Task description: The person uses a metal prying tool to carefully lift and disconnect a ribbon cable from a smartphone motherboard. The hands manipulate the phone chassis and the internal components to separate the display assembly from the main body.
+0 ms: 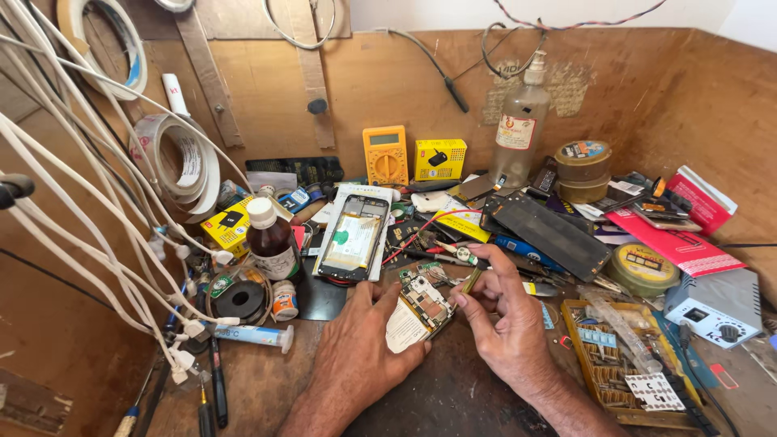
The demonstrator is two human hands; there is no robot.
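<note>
— What sits at the centre of the frame?

— A small circuit board (424, 305) lying on the dark table (453, 396), its long axis running from lower left to upper right. One board, two hands. The left hand (360, 344) has its fingers closed on the board's lower left end; the right hand (502, 316) pinches a thin brush-like tool (471, 281) in narrow fingers, its tip at the board's upper right.

— And around them?

— Just above, one opened phone (354, 236), battery showing, standing lengthwise up the frame. Two bottles: a brown one (271, 239) at left, a clear pump bottle (518, 129) at upper centre. One yellow multimeter (385, 154). A parts tray (603, 356) at lower right holds small components.
</note>
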